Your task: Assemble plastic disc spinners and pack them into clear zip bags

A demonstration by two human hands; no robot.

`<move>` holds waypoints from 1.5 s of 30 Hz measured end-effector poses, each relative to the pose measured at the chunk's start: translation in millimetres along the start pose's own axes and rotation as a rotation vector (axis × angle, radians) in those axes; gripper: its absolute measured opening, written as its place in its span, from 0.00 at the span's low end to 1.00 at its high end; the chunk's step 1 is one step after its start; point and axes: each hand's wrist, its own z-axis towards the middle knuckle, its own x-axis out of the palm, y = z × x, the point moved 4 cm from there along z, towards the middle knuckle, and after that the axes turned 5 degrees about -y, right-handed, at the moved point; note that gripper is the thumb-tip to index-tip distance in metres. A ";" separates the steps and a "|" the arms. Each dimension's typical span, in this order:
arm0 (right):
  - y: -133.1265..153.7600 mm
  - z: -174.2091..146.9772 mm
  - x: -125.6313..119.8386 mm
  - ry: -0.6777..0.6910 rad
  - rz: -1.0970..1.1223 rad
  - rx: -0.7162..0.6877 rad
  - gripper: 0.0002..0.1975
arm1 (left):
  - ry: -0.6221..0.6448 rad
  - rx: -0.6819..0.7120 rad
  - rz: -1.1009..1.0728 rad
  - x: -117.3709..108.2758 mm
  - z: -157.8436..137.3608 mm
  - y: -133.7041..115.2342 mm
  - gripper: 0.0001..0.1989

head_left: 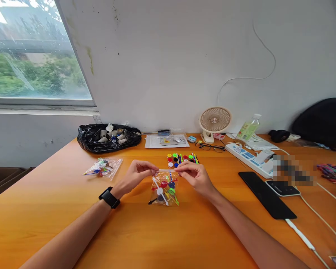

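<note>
A clear zip bag (164,190) hangs between my hands above the wooden table, held by its top edge. Inside it are several coloured plastic discs and arrow-shaped pieces in white, red, blue, green, yellow and black. My left hand (138,173) pinches the bag's upper left corner, and a black watch is on that wrist. At the upper right corner, my right hand (194,177) pinches the same edge. Just behind the hands lie rows of loose coloured discs and arrows (182,160), partly hidden by the right hand. To the left rests another filled zip bag (103,168).
At the back stand a black plastic bag (86,140) of odds and ends and a small fan (215,120). Glasses (211,147) lie near the fan. On the right are a power strip (249,158), a black phone (266,194), cables and a bottle (249,129).
</note>
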 end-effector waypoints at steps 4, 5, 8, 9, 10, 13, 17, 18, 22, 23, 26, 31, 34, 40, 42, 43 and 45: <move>0.1 -1.1 3.1 0.021 -0.005 0.059 0.09 | -0.038 -0.013 -0.025 7.2 -2.3 7.6 0.12; -1.9 -1.2 4.1 0.024 -0.004 0.101 0.12 | -0.042 0.008 -0.038 8.5 -1.9 9.6 0.12; -6.3 -1.8 7.5 0.063 -0.034 0.199 0.14 | -0.015 0.091 -0.030 10.1 0.9 12.5 0.16; -5.8 -2.1 8.4 0.079 -0.056 0.204 0.13 | 0.006 0.126 0.012 10.0 1.8 11.7 0.16; -4.1 -2.3 8.8 0.087 -0.084 0.192 0.12 | 0.027 0.164 0.070 9.6 2.5 10.0 0.15; 5.3 -3.2 8.9 0.087 -0.197 0.092 0.10 | 0.066 0.240 0.230 7.0 3.1 2.9 0.09; 12.5 -4.0 9.1 0.095 -0.271 0.011 0.09 | 0.069 0.196 0.239 1.9 3.1 -1.2 0.12; 12.2 -3.7 8.6 0.097 -0.264 0.022 0.09 | 0.072 0.178 0.230 0.8 3.3 -1.3 0.13; 10.2 -2.6 7.0 0.130 -0.195 0.092 0.10 | 0.108 0.074 0.167 0.3 3.4 -1.3 0.15; 10.5 -2.8 7.1 0.142 -0.172 0.100 0.11 | 0.117 0.050 0.140 1.8 2.6 -2.2 0.15; 11.2 -5.6 10.8 0.190 -0.110 0.128 0.13 | 0.144 0.013 0.062 10.7 -2.3 -5.7 0.15; 5.4 -13.7 22.7 0.348 -0.178 0.204 0.19 | 0.213 -0.019 0.048 26.7 -8.6 -0.9 0.16; 3.2 -12.3 20.6 0.356 -0.256 0.183 0.23 | 0.219 -0.050 0.028 26.2 -5.4 6.0 0.16; -2.1 -6.0 7.5 0.321 -0.241 0.252 0.23 | 0.218 -0.056 0.022 12.7 3.2 6.4 0.17; -2.2 -5.2 5.2 0.318 -0.221 0.278 0.24 | 0.215 -0.055 0.039 8.4 4.1 3.6 0.16; -1.4 -5.0 4.8 0.318 -0.213 0.283 0.24 | 0.218 -0.060 0.046 7.1 3.9 2.3 0.16; 1.2 -5.1 5.4 0.325 -0.196 0.282 0.23 | 0.222 -0.060 0.049 7.0 2.4 -0.3 0.15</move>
